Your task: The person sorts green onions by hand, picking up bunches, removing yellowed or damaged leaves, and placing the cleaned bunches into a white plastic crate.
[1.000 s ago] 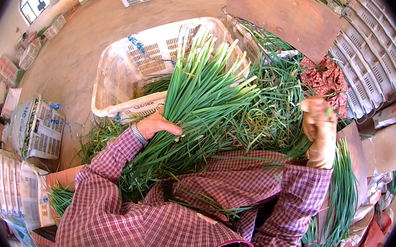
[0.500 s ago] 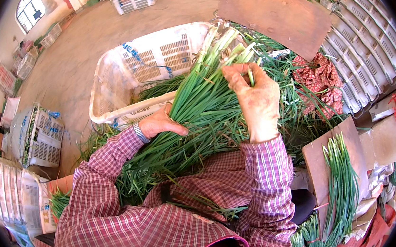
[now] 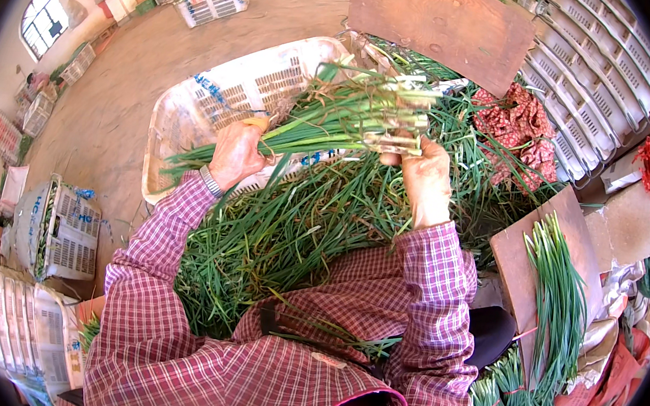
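Note:
A bunch of long green chives (image 3: pixel 324 128) lies nearly sideways above my lap, its pale stem ends to the right, blurred by motion. My left hand (image 3: pixel 237 155) is wrapped round its leafy middle. At the pale ends, my right hand (image 3: pixel 425 183) closes its fingers on a few chive stems; its fingertips are partly hidden. Below both hands spreads a heap of loose chives (image 3: pixel 275 237), mixed with dry leaves. Behind the bunch stands a white plastic crate (image 3: pixel 194 104).
On the right, a brown board (image 3: pixel 512 248) carries sorted chives (image 3: pixel 555 292), with tied bundles (image 3: pixel 505 400) below. A wooden sheet (image 3: pixel 436 26) lies beyond the heap, near a red patterned cloth (image 3: pixel 516 131). Stacked white crates (image 3: pixel 595 80) rise at the far right.
The bunch has turned from upright to nearly sideways, its pale ends swinging right. My left hand has risen with it; my right hand has moved down slightly to the stem ends.

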The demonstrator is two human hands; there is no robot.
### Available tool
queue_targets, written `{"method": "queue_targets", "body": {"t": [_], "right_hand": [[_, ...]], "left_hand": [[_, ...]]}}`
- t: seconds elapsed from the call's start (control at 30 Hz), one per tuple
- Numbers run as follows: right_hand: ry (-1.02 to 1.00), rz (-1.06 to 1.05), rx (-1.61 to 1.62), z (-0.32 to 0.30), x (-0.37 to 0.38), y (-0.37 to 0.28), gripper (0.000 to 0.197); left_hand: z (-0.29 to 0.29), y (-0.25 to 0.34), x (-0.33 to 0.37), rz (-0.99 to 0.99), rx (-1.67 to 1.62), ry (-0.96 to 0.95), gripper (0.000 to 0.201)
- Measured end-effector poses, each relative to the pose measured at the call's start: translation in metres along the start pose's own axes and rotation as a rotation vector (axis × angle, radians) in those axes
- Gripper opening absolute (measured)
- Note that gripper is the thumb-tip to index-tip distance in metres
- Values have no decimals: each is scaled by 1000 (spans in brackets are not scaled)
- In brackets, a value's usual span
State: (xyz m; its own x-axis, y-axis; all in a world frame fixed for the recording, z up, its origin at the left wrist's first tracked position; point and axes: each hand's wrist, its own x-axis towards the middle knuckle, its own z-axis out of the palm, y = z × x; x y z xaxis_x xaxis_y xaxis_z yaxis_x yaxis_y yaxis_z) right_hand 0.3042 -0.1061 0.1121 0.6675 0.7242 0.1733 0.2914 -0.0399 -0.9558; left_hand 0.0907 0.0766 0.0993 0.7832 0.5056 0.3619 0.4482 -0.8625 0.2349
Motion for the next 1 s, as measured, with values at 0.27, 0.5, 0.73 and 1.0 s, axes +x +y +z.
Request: {"method": "queue_targets", "body": {"t": [0.27,0.5,0.73,1.0], "right_hand": [[312,157,179,-73,4,102,29],[337,243,-1277,-156,2,85,41],[-201,141,-887,-10,9,44,54],[-562,136,-882,70,28,77,78]], "left_hand": [[43,-47,-35,68,317,27,63],[59,-43,-64,14,386,-60,71],[63,-37,-69,119,308,82,70],[71,-37,-66,95,291,-7,74]]}}
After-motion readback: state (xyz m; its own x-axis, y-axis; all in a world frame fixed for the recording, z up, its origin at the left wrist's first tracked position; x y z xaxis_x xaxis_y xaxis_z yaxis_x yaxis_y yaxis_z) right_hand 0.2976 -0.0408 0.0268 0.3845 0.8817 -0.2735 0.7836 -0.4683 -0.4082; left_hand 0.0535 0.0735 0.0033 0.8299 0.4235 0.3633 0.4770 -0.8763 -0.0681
